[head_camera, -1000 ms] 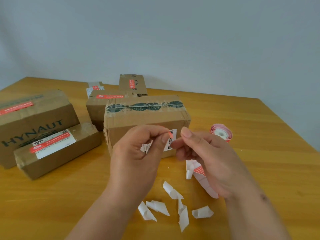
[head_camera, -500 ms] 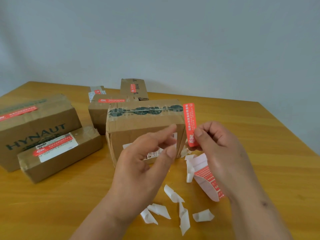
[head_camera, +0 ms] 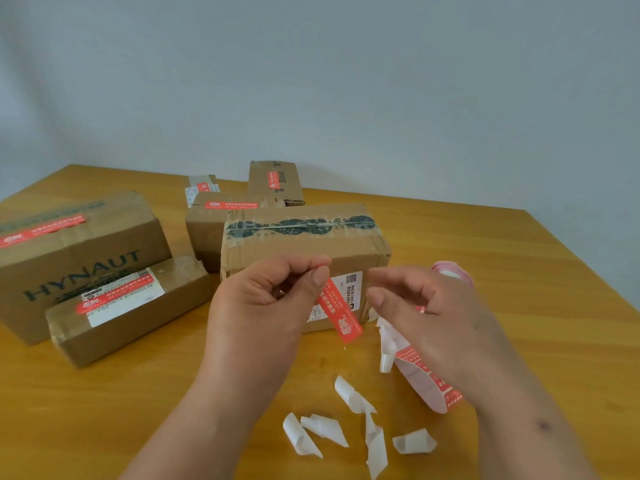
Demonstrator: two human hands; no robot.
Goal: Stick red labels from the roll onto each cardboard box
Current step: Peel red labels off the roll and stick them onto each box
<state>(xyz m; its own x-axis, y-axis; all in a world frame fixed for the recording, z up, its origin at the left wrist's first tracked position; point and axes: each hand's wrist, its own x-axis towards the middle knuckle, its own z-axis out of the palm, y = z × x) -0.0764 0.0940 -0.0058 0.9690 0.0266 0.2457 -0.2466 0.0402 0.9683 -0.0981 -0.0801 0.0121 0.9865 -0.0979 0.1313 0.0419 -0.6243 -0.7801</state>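
My left hand point(head_camera: 256, 306) pinches the top end of a peeled red label point(head_camera: 341, 313), which hangs down and to the right in front of the middle cardboard box point(head_camera: 301, 251). That box has green-printed tape on top and a white shipping sticker on its front; I see no red label on it. My right hand point(head_camera: 440, 317) is just right of the label, index finger and thumb apart. Its lower fingers hold a strip of red labels on backing paper point(head_camera: 426, 386). The label roll point(head_camera: 453, 271) lies behind my right hand, mostly hidden.
Several boxes bearing red labels stand on the wooden table point(head_camera: 536, 323): a large HYNAUT box point(head_camera: 79, 258), a long low box point(head_camera: 138, 313), one behind the middle box point(head_camera: 207, 233) and a far one point(head_camera: 277, 183). Curled white backing scraps point(head_camera: 346, 431) lie near the front edge.
The red label was peeled off the strip and passed from my right hand to my left. It stood upright in my right hand and now hangs from my left fingertips.
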